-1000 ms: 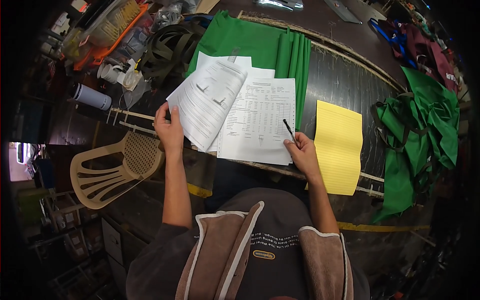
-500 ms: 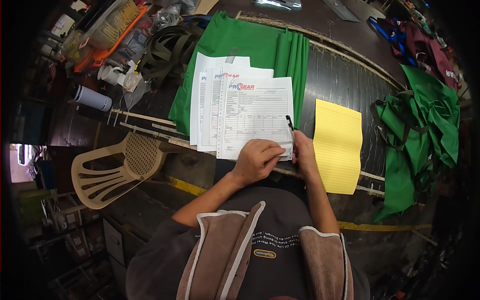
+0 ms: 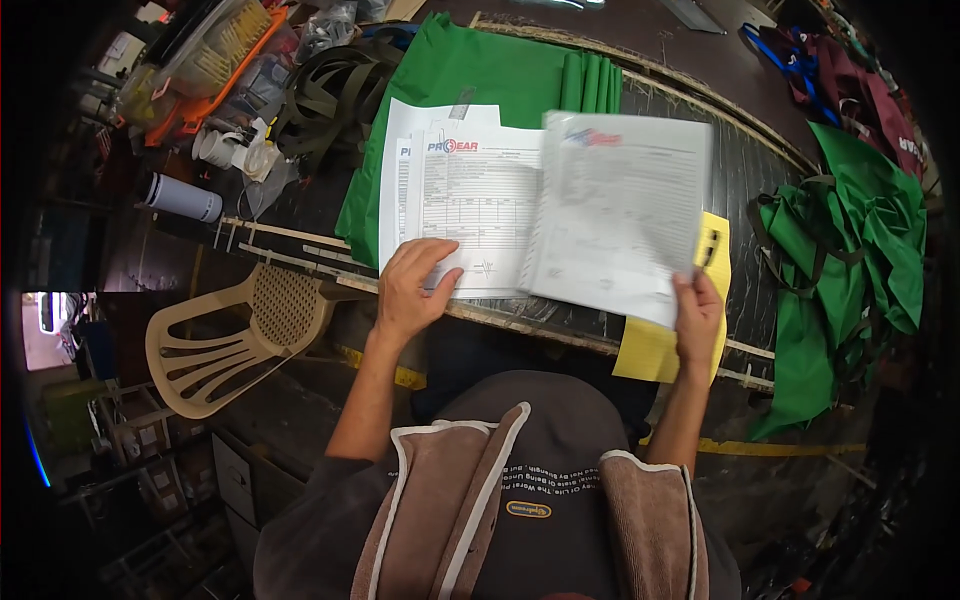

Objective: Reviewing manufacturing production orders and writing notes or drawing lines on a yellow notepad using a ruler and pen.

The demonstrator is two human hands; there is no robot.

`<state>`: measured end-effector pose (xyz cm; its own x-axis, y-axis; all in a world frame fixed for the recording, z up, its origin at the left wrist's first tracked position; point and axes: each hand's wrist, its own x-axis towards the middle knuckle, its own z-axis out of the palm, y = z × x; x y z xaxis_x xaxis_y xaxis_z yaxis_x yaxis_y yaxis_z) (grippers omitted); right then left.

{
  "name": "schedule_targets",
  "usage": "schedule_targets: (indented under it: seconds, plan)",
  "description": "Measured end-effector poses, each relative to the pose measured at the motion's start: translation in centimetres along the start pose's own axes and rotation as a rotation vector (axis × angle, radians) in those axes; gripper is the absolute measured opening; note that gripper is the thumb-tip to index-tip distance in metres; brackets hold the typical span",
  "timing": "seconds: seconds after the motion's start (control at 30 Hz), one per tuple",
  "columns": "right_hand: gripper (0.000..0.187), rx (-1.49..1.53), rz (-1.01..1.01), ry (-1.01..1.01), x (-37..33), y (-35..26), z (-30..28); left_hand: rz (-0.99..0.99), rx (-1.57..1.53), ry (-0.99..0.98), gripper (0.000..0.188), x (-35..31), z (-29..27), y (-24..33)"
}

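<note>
My right hand [image 3: 698, 315] pinches the lower right corner of a white printed form [image 3: 620, 215], smeared by motion. A black pen [image 3: 711, 247] sticks up from the same hand. That form overlaps a yellow lined sheet [image 3: 645, 352] and the right side of the other papers. My left hand [image 3: 412, 285] rests with fingers apart on the lower left of another printed form [image 3: 480, 190], which shows tables and a signature. More white sheets [image 3: 393, 180] lie beneath it, partly hidden. A large piece of green fabric [image 3: 470, 65] is spread under the papers.
A beige plastic chair [image 3: 240, 335] stands at the left by the dark table's edge [image 3: 560, 335]. Dark webbing [image 3: 340, 95], an orange bin [image 3: 215, 95] and a pale cylinder [image 3: 183, 197] are at the upper left. Crumpled green fabric with dark straps [image 3: 850, 250] lies at the right.
My right hand has carried the top form and the pen rightward, over the yellow sheet, uncovering the form beneath. My left hand has moved left and opened its fingers.
</note>
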<state>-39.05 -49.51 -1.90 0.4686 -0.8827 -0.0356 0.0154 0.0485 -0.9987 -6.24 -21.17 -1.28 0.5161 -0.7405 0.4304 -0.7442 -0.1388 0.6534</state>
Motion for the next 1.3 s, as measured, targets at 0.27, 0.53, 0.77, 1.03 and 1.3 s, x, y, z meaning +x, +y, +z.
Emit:
schedule_targets:
  seconds: [0.27, 0.53, 0.77, 1.03, 1.3]
  plan:
    - [0.024, 0.143, -0.083, 0.298, -0.6, -0.8, -9.0, 0.086, 0.155, -0.284, 0.073, 0.6, 3.1, 0.7]
    - [0.025, 0.187, -0.049, 0.298, -1.2, -0.3, -8.3, 0.157, 0.245, -0.428, 0.089, 2.4, 7.8, 2.7]
    - [0.028, 0.145, -0.028, 0.261, -1.0, 0.0, -7.2, 0.093, 0.414, -0.272, 0.077, 0.6, 11.0, 4.9]
    - [0.027, 0.146, -0.026, 0.28, -1.1, 0.1, -7.4, -0.168, -0.188, 0.083, 0.016, 0.0, 8.0, 3.5]
    - [0.026, 0.166, -0.013, 0.228, -0.9, 0.7, -7.4, -0.722, -0.781, 0.238, 0.022, 0.4, 2.8, -0.4]
